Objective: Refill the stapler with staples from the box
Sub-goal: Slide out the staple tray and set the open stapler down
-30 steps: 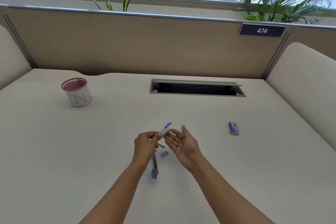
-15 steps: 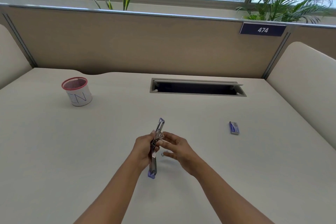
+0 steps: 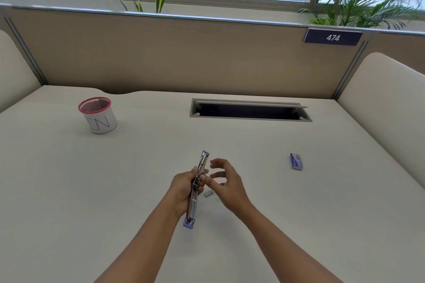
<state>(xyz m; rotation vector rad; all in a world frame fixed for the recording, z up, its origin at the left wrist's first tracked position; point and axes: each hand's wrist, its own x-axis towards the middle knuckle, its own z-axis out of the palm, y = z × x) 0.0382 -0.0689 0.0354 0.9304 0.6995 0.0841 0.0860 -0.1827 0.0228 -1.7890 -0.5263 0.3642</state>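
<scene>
Stapler (image 3: pixel 197 187) sits swung fully open in your left hand (image 3: pixel 184 187), which is wrapped around its middle, so one purple-tipped end points away from you and the other back toward your forearm. Your right hand (image 3: pixel 226 182) hovers just beside it with fingers loosely curled and spread, gripping nothing that can be seen; one fingertip seems to touch the metal near the hinge. A small grey strip of staples (image 3: pixel 208 193) lies on the desk (image 3: pixel 69 190) directly below your hands, and the staple box (image 3: pixel 296 161) rests well off beyond your right hand. My reading: opening is done and staples are out of the box, but loading and closing remain. Whether the channel already holds staples is too small to tell, and your left palm hides the hinge. Whether the box is open or shut is unclear.
</scene>
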